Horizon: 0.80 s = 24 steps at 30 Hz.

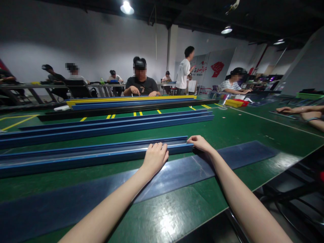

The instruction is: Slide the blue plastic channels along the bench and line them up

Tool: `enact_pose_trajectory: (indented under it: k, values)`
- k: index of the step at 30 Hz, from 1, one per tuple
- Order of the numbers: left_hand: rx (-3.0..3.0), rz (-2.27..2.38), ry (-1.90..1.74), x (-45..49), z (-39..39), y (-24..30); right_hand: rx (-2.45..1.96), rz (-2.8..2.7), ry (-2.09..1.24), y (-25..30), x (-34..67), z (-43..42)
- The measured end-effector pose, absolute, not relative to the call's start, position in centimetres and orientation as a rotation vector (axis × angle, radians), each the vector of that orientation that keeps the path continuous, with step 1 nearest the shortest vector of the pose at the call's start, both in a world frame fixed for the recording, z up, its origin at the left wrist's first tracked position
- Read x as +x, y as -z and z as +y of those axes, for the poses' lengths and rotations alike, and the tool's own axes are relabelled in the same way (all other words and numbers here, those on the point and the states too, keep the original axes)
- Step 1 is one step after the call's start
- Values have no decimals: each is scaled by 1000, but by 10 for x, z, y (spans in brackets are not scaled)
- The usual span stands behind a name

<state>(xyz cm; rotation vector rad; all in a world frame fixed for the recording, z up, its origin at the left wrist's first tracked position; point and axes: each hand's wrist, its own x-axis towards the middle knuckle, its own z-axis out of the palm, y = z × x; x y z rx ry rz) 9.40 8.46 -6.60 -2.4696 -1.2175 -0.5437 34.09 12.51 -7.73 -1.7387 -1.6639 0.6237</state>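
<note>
A long blue U-shaped channel (121,158) lies on the green table, its open side up, with a pale shiny band along its inside. My left hand (156,156) is closed over the channel's near wall, fingertips reaching inside it. At the channel's right end, my right hand (200,143) is closed with its fingers bent against the end edges. Whether a small piece is also between those fingers is hidden. Beneath my forearms a flat, dark blue-grey glossy strip (174,180) stretches across the table, nearer to me than the channel.
Beyond lie more blue channels (126,125), a black channel (121,109) and a yellow one (141,98). A yellow tray (233,103) stands at the back right. A person (141,82) sits opposite; another person's hands (291,109) rest at the right. The table edge (286,175) runs along my right.
</note>
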Motion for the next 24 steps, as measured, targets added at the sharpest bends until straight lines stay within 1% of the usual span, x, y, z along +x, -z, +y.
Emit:
enact_pose_trajectory:
  k: [10, 19, 24]
  values:
    - [-2515, -1216, 458, 93, 89, 63, -1731, -1664, -617, 79, 341, 127]
    - [-2747, -1282, 296, 85, 94, 40, -1727, -1667, -607, 78, 340, 126]
    - [-2872, -1313, 344, 78, 100, 36, -1717, -1662, -605, 78, 339, 125]
